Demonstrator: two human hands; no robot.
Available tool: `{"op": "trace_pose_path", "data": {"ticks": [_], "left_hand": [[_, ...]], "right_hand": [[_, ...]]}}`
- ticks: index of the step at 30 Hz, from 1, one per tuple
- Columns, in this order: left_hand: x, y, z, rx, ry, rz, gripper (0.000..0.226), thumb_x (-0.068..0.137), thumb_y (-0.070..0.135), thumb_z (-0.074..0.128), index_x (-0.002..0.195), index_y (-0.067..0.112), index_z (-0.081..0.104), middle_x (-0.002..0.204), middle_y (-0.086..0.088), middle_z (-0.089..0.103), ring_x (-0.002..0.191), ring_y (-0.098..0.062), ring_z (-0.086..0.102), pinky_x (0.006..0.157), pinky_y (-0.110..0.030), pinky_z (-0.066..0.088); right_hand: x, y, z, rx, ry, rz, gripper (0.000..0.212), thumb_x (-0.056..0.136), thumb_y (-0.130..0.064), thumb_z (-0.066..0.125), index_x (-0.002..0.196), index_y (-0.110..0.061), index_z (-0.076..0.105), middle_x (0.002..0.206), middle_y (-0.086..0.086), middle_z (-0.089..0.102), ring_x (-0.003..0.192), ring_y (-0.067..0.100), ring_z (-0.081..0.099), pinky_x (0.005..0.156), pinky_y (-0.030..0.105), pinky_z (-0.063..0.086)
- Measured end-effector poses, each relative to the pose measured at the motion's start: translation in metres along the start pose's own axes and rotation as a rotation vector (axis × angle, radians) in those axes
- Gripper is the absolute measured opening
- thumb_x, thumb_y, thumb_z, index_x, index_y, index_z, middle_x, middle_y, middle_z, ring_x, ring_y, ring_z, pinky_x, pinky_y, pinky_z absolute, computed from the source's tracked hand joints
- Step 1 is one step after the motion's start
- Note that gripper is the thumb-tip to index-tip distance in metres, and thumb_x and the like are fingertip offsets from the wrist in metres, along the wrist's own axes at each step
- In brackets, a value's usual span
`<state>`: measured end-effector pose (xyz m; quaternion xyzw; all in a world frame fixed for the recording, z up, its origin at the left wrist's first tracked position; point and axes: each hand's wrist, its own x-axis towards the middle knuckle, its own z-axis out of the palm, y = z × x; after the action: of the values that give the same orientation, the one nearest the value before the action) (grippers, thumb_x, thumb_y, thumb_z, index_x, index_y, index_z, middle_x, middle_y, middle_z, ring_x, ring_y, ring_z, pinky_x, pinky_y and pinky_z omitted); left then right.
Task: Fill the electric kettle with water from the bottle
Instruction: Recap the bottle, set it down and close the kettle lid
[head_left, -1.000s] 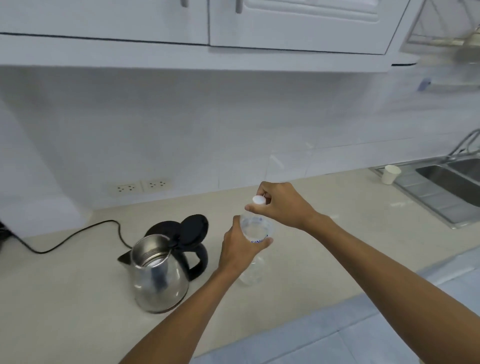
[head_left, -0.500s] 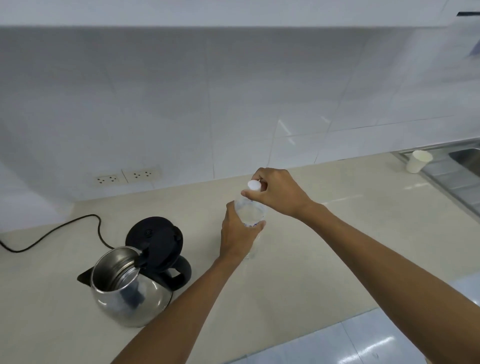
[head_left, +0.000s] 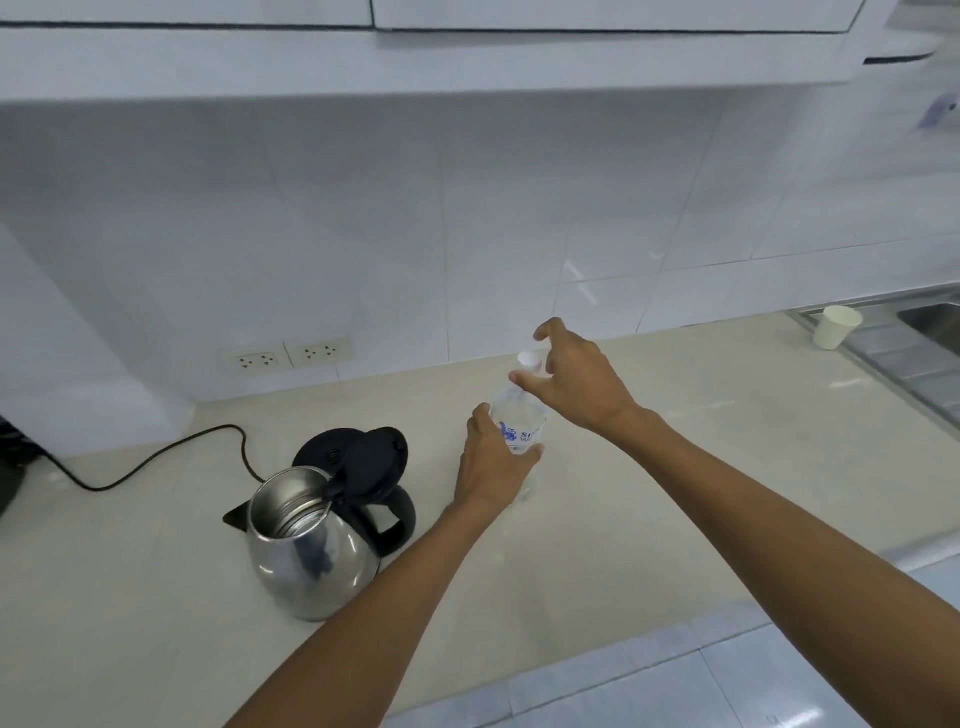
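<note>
A clear plastic water bottle with blue print stands on the cream counter, a white cap on its neck. My left hand is wrapped around the bottle's body. My right hand sits over the top, thumb and fingertips around the cap, the other fingers spread. To the left stands a steel electric kettle with its black lid flipped up and its inside showing. Behind the kettle lies its black base.
A black cord runs from the base to the left edge. Two wall sockets sit in the tiled wall. At the right are a white paper cup and a steel sink. White cabinets hang overhead.
The view swung, so kettle and bottle shifted in frame. My right hand's fingers have loosened and spread around the cap. My left hand keeps its hold on the bottle.
</note>
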<state>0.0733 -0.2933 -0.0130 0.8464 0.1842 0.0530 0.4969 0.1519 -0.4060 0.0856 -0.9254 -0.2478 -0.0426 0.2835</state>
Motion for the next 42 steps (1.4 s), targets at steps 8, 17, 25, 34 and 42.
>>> {"op": "trace_pose_path", "data": {"ticks": [8, 17, 25, 34, 42], "left_hand": [[-0.092, -0.024, -0.064, 0.104, -0.032, 0.108, 0.079, 0.095, 0.039, 0.073, 0.157, 0.016, 0.030, 0.155, 0.000, 0.038, 0.136, -0.020, 0.046, 0.095, -0.027, 0.040], [-0.179, -0.081, -0.164, 0.196, 0.124, 0.088, 0.070, 0.093, 0.034, 0.076, 0.149, 0.015, 0.038, 0.145, -0.002, 0.047, 0.130, -0.022, 0.052, 0.095, -0.030, 0.045], [-0.194, -0.115, -0.220, 0.352, 0.183, -0.022, 0.063, 0.089, 0.035, 0.077, 0.140, 0.018, 0.043, 0.138, -0.003, 0.048, 0.122, -0.026, 0.055, 0.095, -0.045, 0.053], [-0.145, -0.138, -0.240, 0.393, 0.212, -0.181, 0.096, 0.086, 0.039, 0.082, 0.160, 0.012, 0.027, 0.160, -0.010, 0.036, 0.145, -0.031, 0.038, 0.112, -0.046, 0.042], [-0.110, -0.154, -0.247, 0.260, 0.145, -0.247, 0.118, 0.071, 0.055, 0.090, 0.162, 0.013, 0.028, 0.164, -0.006, 0.037, 0.150, -0.028, 0.037, 0.119, -0.052, 0.036]], "right_hand": [[-0.076, -0.069, 0.017, 0.015, -0.018, -0.022, 0.053, 0.089, -0.048, 0.071, 0.127, -0.016, 0.050, 0.090, 0.002, 0.068, 0.089, 0.021, 0.065, 0.080, 0.038, 0.054], [-0.141, -0.154, 0.060, 0.056, -0.082, -0.119, 0.048, 0.090, -0.042, 0.072, 0.126, -0.018, 0.052, 0.093, 0.001, 0.068, 0.090, 0.020, 0.066, 0.075, 0.037, 0.054], [-0.127, -0.156, 0.094, -0.004, -0.096, 0.014, 0.084, 0.086, -0.041, 0.077, 0.151, -0.010, 0.034, 0.147, 0.018, 0.044, 0.135, 0.040, 0.041, 0.103, 0.050, 0.045], [-0.094, -0.125, 0.107, -0.002, -0.166, -0.038, 0.078, 0.092, -0.035, 0.073, 0.155, -0.011, 0.033, 0.156, 0.010, 0.045, 0.141, 0.031, 0.042, 0.110, 0.045, 0.042], [-0.062, -0.140, 0.106, 0.070, -0.143, -0.360, 0.065, 0.082, -0.037, 0.083, 0.139, -0.021, 0.057, 0.140, -0.003, 0.060, 0.125, 0.019, 0.055, 0.105, 0.038, 0.049]]}}
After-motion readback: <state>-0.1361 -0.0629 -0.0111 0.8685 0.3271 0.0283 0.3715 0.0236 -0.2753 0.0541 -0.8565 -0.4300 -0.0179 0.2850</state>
